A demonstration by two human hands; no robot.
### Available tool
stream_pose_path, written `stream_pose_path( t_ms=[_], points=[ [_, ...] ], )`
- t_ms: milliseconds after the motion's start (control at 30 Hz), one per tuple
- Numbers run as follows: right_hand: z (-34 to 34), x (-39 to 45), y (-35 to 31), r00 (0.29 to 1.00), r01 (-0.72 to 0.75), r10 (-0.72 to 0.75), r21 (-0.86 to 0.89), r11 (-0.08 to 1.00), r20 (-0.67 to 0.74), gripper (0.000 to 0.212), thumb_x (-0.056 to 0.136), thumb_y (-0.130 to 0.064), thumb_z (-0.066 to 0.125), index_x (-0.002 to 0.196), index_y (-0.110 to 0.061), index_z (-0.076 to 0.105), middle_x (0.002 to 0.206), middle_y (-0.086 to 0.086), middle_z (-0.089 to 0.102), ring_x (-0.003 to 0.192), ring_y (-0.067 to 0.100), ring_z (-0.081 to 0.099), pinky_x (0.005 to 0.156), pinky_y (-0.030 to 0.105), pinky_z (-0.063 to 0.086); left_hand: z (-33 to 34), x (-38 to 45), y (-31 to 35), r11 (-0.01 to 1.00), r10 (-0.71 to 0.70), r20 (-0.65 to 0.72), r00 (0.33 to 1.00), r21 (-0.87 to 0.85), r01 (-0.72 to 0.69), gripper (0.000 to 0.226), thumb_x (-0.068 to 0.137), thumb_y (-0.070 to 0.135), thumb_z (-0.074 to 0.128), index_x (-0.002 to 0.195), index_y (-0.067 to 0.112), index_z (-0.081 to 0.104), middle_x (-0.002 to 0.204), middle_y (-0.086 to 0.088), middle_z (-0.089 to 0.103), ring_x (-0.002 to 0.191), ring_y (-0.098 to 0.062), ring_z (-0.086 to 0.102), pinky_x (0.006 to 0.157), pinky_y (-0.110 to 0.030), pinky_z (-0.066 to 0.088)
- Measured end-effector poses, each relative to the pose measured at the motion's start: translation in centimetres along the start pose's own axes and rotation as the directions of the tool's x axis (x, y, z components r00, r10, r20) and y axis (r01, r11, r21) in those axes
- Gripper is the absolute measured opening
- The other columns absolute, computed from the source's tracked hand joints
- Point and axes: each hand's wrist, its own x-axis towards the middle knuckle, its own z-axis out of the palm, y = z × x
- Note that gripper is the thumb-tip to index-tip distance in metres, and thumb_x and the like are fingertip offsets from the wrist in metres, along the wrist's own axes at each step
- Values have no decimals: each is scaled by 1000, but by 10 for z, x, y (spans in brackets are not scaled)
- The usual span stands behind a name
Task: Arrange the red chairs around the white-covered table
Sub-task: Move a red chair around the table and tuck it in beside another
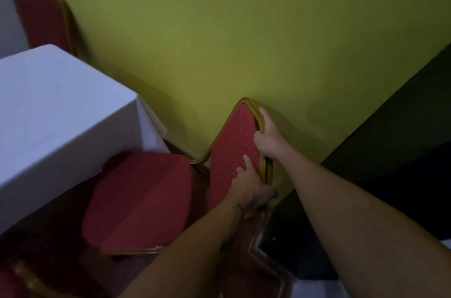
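A red chair with a gold frame stands below me, its seat [139, 200] pushed partly under the corner of the white-covered table [56, 107]. Its dotted red backrest [231, 146] rises beside the green wall. My right hand [267, 136] grips the upper right edge of the backrest frame. My left hand [249, 187] holds the lower right edge of the same backrest, fingers on the fabric. A second red chair [41, 14] stands at the table's far side, upper left, against the wall.
The yellow-green wall [244, 29] is close behind the chair. A dark panel [390, 151] runs along the right. Part of another red and gold chair [22, 278] shows at the bottom left. The dark floor lies beneath.
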Motion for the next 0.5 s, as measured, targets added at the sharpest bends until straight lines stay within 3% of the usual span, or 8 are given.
stream_pose_path(
  t_ms=[67, 200, 367, 433, 500],
  points=[
    [9, -9, -7, 1000, -7, 6, 5, 1000, 20, 81, 101, -2, 45, 163, -40, 8, 149, 10, 51, 72, 19, 60, 56, 33, 50, -8, -13, -13, 999, 10, 15, 1000, 34, -11, 137, 70, 43, 81, 156, 21, -24, 167, -19, 8, 150, -40, 22, 119, -46, 29],
    [25, -30, -12, 998, 9, -8, -14, 1000, 58, 83, 98, 2, 45, 164, -31, 7, 139, 15, 56, 95, 30, 61, 86, 46, 53, -15, -43, -42, 997, 28, 20, 999, 76, -30, 135, 72, 45, 80, 156, 18, -23, 166, -24, 9, 147, -44, 26, 116, -49, 30],
    [46, -73, -21, 995, 28, -22, -65, 997, 99, 80, 104, -7, 47, 164, -28, -1, 107, 10, 56, 70, 25, 57, 60, 35, 49, -32, -72, -89, 992, 65, 37, 997, 104, -69, 134, 69, 54, 79, 157, 27, -18, 163, -18, 24, 144, -43, 33, 115, -49, 35],
    [57, -88, -25, 992, 69, -52, -157, 985, 111, 76, 103, -14, 51, 161, -24, 2, 93, 11, 59, 71, 32, 61, 61, 42, 54, -42, -89, -111, 989, 77, 36, 996, 121, -80, 134, 66, 56, 80, 158, 30, -14, 160, -16, 31, 141, -42, 37, 113, -50, 38],
    [69, -103, -30, 988, 140, -116, -274, 952, 101, 64, 98, -18, 57, 149, -15, 18, 92, 12, 58, 76, 33, 59, 71, 50, 55, -52, -107, -134, 986, 84, 35, 996, 143, -88, 128, 69, 55, 79, 159, 32, -9, 161, -17, 31, 141, -41, 38, 114, -48, 38]
  ],
)
